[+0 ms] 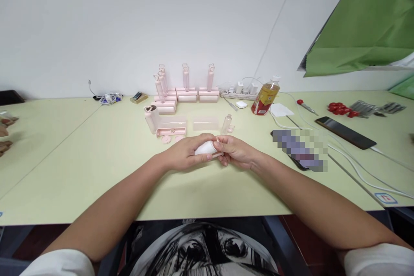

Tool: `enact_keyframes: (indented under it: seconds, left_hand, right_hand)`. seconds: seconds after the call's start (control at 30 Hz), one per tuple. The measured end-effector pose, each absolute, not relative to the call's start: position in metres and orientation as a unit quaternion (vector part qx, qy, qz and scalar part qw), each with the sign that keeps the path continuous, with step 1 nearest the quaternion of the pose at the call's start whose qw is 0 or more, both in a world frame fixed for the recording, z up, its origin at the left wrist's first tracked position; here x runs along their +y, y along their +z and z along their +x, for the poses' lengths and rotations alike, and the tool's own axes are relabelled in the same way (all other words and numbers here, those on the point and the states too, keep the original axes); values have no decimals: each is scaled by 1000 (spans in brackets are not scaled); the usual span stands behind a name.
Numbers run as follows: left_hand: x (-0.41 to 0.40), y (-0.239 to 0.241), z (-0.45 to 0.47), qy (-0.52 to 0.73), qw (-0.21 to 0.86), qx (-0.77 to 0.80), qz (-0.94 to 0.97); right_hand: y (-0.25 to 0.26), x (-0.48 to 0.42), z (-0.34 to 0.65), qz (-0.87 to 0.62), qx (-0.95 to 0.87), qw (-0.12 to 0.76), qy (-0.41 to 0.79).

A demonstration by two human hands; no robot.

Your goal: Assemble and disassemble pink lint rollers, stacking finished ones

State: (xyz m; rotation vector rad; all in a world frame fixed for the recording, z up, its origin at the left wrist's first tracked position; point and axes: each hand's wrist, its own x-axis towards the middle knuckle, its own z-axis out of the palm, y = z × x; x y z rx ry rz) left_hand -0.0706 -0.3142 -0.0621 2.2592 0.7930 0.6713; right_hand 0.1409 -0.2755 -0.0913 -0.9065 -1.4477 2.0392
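In front of me, low over the table, my left hand (186, 154) is wrapped round a white roll (204, 148), thumb along its near side. The fingers of my right hand (238, 152) pinch at the right end of this roll; a narrow pinkish edge shows beneath it. Just beyond my hands lie a pink open tray (176, 132) and pink discs (166, 139). A pink cylinder (151, 120) with a dark hollow top stands to their left. Two clear covers (205, 124) lie behind, and a small clear pink-tinted handle-like part (227, 124) stands on the right.
Pink cases (187, 96) with upright handles (210, 78) stand along the wall. At right are a drink bottle (265, 96), a power strip (237, 94), a phone (345, 132), white cables (352, 164), a red-handled screwdriver (306, 106) and several red-and-grey parts (343, 109).
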Motion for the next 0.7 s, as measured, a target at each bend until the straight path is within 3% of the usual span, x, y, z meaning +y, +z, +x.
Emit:
enact_keyframes:
  seconds: [0.7]
  left_hand:
    - [-311, -72, -72, 327, 209, 265, 883]
  right_hand:
    - [-86, -284, 139, -304, -555, 285, 720]
